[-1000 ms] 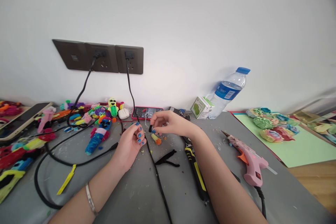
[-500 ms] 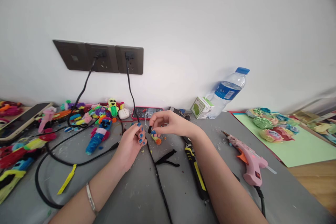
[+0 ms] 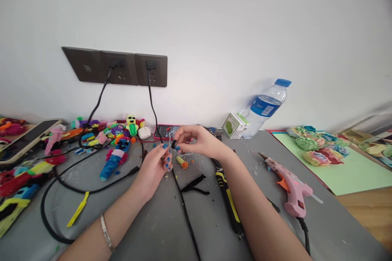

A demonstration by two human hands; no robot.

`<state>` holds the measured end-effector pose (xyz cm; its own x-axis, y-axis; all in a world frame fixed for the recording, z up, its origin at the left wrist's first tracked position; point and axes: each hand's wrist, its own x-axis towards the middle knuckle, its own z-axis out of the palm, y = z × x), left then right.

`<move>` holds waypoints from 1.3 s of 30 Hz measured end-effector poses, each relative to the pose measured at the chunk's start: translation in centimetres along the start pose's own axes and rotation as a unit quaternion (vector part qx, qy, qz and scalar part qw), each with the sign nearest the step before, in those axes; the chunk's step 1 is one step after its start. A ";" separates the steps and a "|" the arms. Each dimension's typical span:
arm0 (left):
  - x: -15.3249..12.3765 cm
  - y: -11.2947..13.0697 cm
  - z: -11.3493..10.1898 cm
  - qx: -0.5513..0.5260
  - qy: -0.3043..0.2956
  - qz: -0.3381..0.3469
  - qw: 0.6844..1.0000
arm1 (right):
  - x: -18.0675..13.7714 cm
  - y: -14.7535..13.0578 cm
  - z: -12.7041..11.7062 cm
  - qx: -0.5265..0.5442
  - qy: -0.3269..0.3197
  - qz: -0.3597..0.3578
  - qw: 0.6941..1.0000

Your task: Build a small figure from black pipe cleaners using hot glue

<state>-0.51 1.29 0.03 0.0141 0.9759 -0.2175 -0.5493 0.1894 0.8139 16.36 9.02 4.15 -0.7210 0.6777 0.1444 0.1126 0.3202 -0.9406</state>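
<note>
In the middle of the head view, my right hand (image 3: pixel 196 140) pinches a small black piece (image 3: pixel 174 144), fuzzy like pipe cleaner, between thumb and fingers. My left hand (image 3: pixel 157 165) is closed close by on the left, fingertips together; whatever it may hold is hidden. A narrow gap separates the two hands. A black cable (image 3: pixel 183 204) runs beneath the fingers. Below my right hand lies a bent black pipe cleaner (image 3: pixel 195 186), and a small yellow and orange piece (image 3: pixel 183 163) rests just beyond it. Yellow-and-black handled pliers (image 3: pixel 229 202) lie beside my right forearm.
A pink glue gun (image 3: pixel 290 189) lies at right, near a green sheet (image 3: pixel 352 175) with crumpled paper flowers. A water bottle (image 3: pixel 266 108) and small box (image 3: pixel 235 125) stand by the wall. Colourful pipe-cleaner figures (image 3: pixel 114 159), phones and looped cables crowd the left.
My right hand has shifted slightly away and tilted, so the black piece points differently and the yellow and orange piece shows more. My left hand has barely moved.
</note>
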 end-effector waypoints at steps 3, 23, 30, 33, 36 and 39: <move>0.0 0.0 0.0 0.011 0.001 0.003 1.000 | 0.2 0.1 0.3 -0.016 0.010 -0.021 1.000; -0.1 0.2 0.1 0.035 0.007 0.007 0.999 | 0.3 0.0 0.4 -0.073 0.029 -0.031 0.996; -0.3 0.4 0.3 0.038 0.015 0.004 0.999 | 0.3 0.1 0.4 -0.099 0.035 -0.036 0.994; -0.2 0.4 0.3 0.043 0.018 0.000 0.999 | 0.3 0.1 0.4 -0.099 0.035 -0.038 0.994; -0.2 0.3 0.2 0.046 0.016 -0.002 0.999 | 0.3 0.1 0.4 -0.098 0.039 -0.042 0.993; 0.0 0.2 0.1 0.050 0.015 0.000 0.999 | 0.3 0.1 0.4 -0.094 0.041 -0.045 0.994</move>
<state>-0.57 1.30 0.25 -0.0122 0.9728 -0.2315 -0.4627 0.1998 0.8637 15.86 8.99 3.98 -0.6760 0.6907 0.2567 0.1826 0.4946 -0.8497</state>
